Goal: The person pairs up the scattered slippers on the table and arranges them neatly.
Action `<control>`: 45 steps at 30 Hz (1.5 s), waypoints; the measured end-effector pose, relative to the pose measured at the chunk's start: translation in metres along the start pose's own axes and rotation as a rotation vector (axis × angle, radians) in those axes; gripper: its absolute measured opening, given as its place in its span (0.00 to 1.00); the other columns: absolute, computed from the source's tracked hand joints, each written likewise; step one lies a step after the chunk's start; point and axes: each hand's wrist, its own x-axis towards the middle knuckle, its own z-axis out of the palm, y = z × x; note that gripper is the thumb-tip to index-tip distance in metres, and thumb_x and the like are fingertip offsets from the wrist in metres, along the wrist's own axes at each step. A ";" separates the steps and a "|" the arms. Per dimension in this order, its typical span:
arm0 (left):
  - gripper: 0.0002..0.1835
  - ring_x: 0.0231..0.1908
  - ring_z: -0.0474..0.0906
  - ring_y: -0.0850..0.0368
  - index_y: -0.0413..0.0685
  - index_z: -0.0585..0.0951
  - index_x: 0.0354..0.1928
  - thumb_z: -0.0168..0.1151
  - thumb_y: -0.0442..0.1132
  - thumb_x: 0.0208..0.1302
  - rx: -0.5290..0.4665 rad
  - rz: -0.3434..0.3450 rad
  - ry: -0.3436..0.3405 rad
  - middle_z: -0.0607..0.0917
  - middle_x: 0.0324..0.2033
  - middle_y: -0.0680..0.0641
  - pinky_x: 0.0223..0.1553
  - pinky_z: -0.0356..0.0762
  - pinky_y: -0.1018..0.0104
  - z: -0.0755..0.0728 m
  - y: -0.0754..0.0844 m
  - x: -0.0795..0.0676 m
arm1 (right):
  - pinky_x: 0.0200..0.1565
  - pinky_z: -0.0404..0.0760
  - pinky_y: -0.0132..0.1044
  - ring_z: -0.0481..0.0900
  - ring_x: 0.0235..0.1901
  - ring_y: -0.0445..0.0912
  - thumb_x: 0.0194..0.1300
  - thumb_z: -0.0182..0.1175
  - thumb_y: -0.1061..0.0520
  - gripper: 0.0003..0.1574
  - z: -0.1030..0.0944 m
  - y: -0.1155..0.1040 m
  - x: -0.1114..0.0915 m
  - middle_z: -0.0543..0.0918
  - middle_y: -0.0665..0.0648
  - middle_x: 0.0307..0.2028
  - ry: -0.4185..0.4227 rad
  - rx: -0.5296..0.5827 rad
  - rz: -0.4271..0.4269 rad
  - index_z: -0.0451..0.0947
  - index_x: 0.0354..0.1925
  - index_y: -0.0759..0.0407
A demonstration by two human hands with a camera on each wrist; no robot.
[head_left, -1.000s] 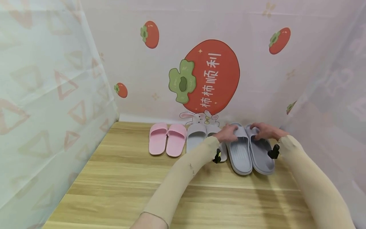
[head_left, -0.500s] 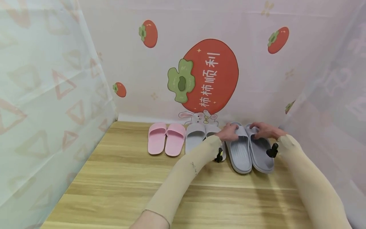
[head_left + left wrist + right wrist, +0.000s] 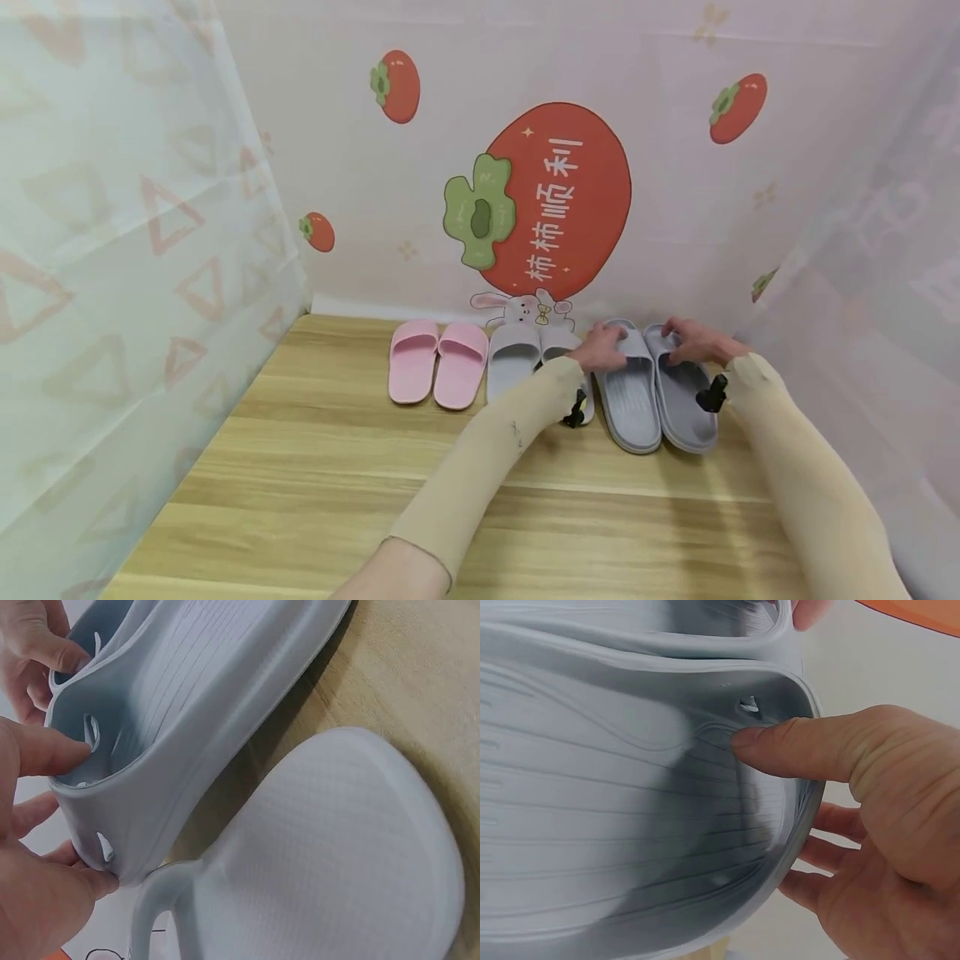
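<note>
Two larger grey-blue slippers stand side by side at the right of the back row in the head view. On the left slipper (image 3: 632, 408) my left hand (image 3: 597, 348) pinches the strap; in the left wrist view its thumb is inside the opening and fingertips lie outside. My right hand (image 3: 699, 342) grips the strap of the right slipper (image 3: 688, 410), thumb inside and fingers outside in the right wrist view. Just left stands a pair of light grey slippers (image 3: 512, 360), one partly hidden behind my left hand and wrist. The left wrist view shows a textured light grey slipper sole (image 3: 345, 847) nearby.
A pair of pink slippers (image 3: 460, 371) lies farther left along the back of the wooden tabletop (image 3: 337, 467). Printed cloth walls (image 3: 360, 167) enclose the back and both sides. The right wall (image 3: 862, 333) is close to my right arm.
Both hands keep their hold on the grey-blue slippers, which stay in place. Only the head view shifts slightly.
</note>
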 end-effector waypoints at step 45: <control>0.25 0.61 0.67 0.51 0.58 0.70 0.63 0.57 0.46 0.64 0.289 -0.149 -0.030 0.71 0.61 0.47 0.58 0.70 0.64 0.019 0.000 0.019 | 0.43 0.70 0.44 0.70 0.42 0.58 0.51 0.64 0.62 0.35 0.022 0.016 0.022 0.73 0.71 0.45 0.125 0.037 -0.025 0.64 0.57 0.69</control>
